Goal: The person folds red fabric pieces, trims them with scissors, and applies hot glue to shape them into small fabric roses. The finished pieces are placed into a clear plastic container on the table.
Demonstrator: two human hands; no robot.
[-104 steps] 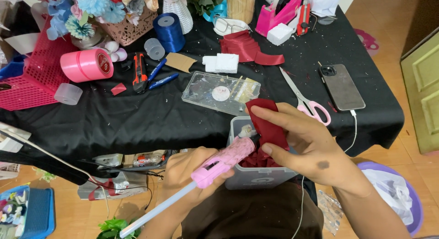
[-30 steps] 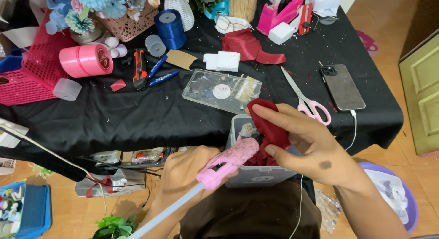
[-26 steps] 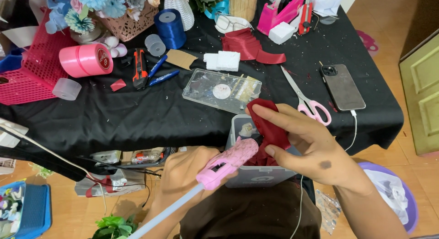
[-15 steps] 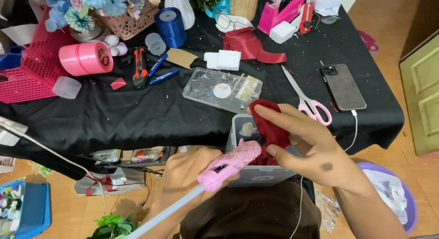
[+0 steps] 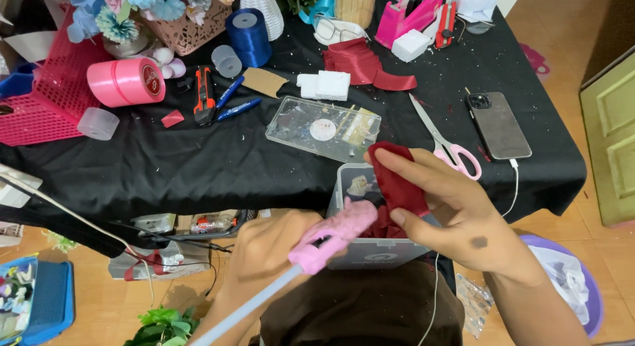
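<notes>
Left grip (image 5: 271, 253) clenched round pink glue gun (image 5: 334, 233); right grip (image 5: 456, 210) pinching dark red fabric (image 5: 397, 180)

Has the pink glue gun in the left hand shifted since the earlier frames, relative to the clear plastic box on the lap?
No. The pink glue gun keeps its nozzle at the dark red fabric piece, over the clear plastic box; only the camera view drifted slightly.
</notes>
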